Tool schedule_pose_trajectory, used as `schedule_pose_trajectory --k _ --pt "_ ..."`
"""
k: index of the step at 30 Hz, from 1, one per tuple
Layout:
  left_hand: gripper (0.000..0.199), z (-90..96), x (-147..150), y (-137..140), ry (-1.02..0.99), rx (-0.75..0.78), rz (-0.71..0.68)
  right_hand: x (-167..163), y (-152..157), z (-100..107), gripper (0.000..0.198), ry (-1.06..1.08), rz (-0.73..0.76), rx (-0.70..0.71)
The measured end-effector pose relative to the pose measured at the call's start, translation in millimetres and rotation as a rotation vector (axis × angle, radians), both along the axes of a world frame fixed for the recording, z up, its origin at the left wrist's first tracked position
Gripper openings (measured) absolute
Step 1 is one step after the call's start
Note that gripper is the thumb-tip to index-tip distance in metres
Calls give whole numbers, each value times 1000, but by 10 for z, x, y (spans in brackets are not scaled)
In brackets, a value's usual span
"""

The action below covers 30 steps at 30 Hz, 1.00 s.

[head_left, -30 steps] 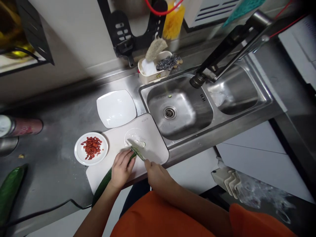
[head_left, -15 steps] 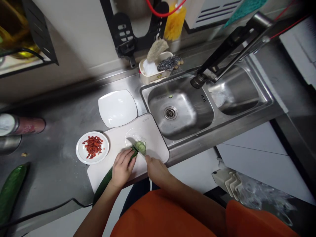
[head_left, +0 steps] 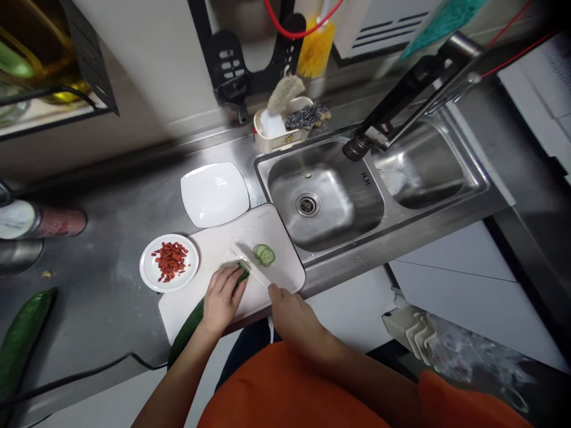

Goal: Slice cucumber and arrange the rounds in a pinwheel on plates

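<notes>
White plastic, as it seems, is the cutting board [head_left: 285,261] in the head view, laid on the steel counter [head_left: 102,249]. Its right edge lies just beside the sink [head_left: 352,202], and its near edge comes to the front of the counter, close to the person's body. At the far edge stands a square white dish [head_left: 214,193], so near that I cannot tell if they touch. At the left edge, a round plate [head_left: 150,274] with small red pieces [head_left: 170,260] overlaps the board. Between the square dish and the knife [head_left: 256,273] there is a wide part of bare board, and a narrower strip lies between the slices [head_left: 264,254] and the sink side. The tap [head_left: 388,113] hangs over the sink, well apart from both hands.

The cucumber [head_left: 190,327] is long and dark green. It lies slantwise on the board and passes beyond its lower left edge, where the forearm hides the end. The left hand [head_left: 223,300] is clamped over it near the cut end, fingers curved and held together. The right hand [head_left: 292,309] is closed round the knife handle; the blade crosses at the cut end, pointing away to the left. Beyond the blade, the slices lie overlapping, pale green, round and thin. Another cucumber [head_left: 27,327], whole as far as it shows, rests on the counter at far left.
</notes>
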State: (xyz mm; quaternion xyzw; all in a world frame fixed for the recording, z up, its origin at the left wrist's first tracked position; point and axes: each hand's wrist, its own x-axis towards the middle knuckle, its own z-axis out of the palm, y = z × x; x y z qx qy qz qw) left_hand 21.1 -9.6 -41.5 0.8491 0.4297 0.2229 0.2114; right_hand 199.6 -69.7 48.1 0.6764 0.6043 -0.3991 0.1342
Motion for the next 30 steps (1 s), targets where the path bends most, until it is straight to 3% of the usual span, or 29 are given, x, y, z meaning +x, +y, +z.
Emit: schedule_pose_trajectory --k 4,15,30 --pt "25 15 2 6 -4 14 -5 -30 -86 40 29 -8 58 3" --pt "23 7 1 9 4 49 -9 -36 -51 153 31 11 47 -45" --pt "23 -3 -6 13 4 22 -3 -49 -17 75 32 72 25 -77"
